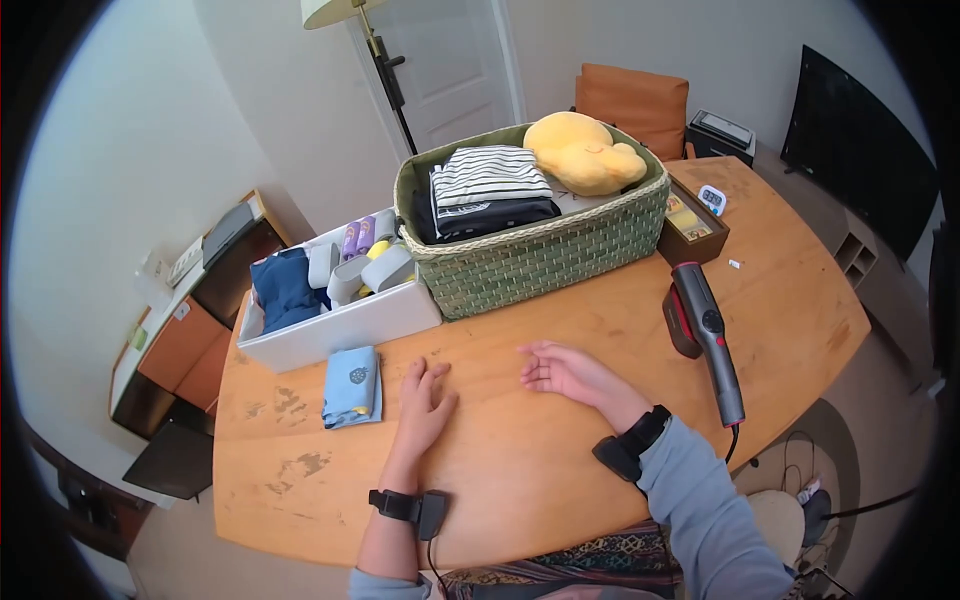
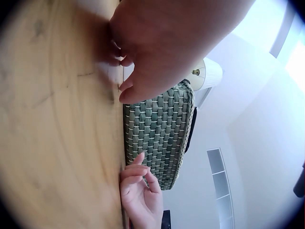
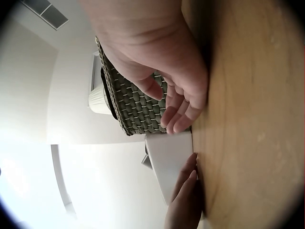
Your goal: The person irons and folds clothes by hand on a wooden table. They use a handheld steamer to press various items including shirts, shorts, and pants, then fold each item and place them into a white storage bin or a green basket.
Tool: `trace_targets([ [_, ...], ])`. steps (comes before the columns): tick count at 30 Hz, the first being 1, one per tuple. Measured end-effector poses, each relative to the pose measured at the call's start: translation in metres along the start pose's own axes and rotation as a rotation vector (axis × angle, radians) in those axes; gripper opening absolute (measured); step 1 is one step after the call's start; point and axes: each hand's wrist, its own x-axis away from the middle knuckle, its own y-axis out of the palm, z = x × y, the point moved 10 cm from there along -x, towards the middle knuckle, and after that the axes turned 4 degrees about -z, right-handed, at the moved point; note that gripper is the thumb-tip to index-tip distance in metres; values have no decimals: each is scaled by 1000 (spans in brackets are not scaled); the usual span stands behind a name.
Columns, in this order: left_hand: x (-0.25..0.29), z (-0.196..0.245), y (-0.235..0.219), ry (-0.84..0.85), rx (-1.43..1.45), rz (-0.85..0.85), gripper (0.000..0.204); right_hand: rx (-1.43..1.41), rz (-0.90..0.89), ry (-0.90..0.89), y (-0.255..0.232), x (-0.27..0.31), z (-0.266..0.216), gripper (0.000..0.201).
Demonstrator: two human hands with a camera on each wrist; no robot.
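My left hand point(image 1: 425, 412) rests on the wooden table point(image 1: 500, 450), palm down with relaxed fingers and nothing in them. Just left of it lies a folded light-blue cloth point(image 1: 350, 385) with a dark round print. My right hand point(image 1: 568, 376) lies on its edge on the table, fingers loosely bent and holding nothing. Beyond both hands stands a green woven basket point(image 1: 540, 270) with a folded striped garment point(image 1: 490, 172) and a yellow plush toy point(image 1: 575, 150). Both wrist views show the hands near the tabletop, with the basket behind.
A white box point(image 1: 345, 335) of dark-blue cloth, grey items and purple packs adjoins the basket's left. On the right lie a grey handheld appliance point(image 1: 712, 335) with a red part and cord, a brown box point(image 1: 692, 235) and a small digital clock point(image 1: 712, 198).
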Motion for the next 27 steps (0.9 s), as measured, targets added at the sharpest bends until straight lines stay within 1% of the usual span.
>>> trace_targets([
  [1, 1, 10, 0, 42, -159, -25, 41, -13, -8, -9, 2, -1, -2, 29],
  [2, 1, 16, 0, 44, -177, -30, 41, 10, 19, 8, 1, 0, -1, 29],
  [3, 0, 18, 1, -1, -264, -52, 42, 33, 47, 26, 0, -1, 0, 29],
  [4, -1, 20, -1, -47, -349, -72, 43, 21, 38, 22, 1, -2, 0, 29],
  [5, -3, 25, -8, -49, -361, -73, 43, 19, 30, 18, 1, -2, -1, 29],
  [7, -14, 27, -19, -109, -231, -177, 46, 12, 17, 13, 0, -2, -1, 29],
  [8, -20, 28, -27, -108, -240, -178, 46, 13, 19, 12, -1, -2, -1, 29],
  [10, -30, 46, -57, 64, -433, -32, 47, 8, 20, 4, 0, -2, -3, 28],
  [12, -38, 21, -77, 66, -491, -7, 49, 9, 36, 2, 2, -1, -4, 27],
  [14, -37, -2, -81, 66, -548, 19, 51, -1, 32, -2, 1, -2, -3, 26],
  [16, -25, -47, -74, -164, -847, -71, 56, -11, 26, -8, 1, -3, -3, 25],
  [17, -20, -50, -69, -172, -884, -37, 61, -9, 22, -8, 1, -3, -3, 25],
  [19, -18, -50, -68, -192, -886, -48, 60, -12, 7, -13, 4, -5, -3, 25],
  [21, -18, -54, -80, -218, -891, -55, 59, 8, 52, 6, 3, -5, -1, 27],
  [22, -24, -53, -81, -110, -779, -93, 51, 5, 42, 6, 5, -5, -1, 27],
  [23, -29, -39, -84, -1, -663, -130, 43, 9, 45, 9, 5, -4, -2, 28],
  [24, -35, -33, -95, -2, -669, -128, 43, 12, 51, 11, 4, -4, -2, 28],
  [26, -54, -16, -128, -63, -454, -22, 25, -2, 39, 3, 3, -5, -2, 28],
  [27, -59, 14, -145, 122, -421, 152, 16, -13, 32, -2, 2, -5, -2, 27],
])
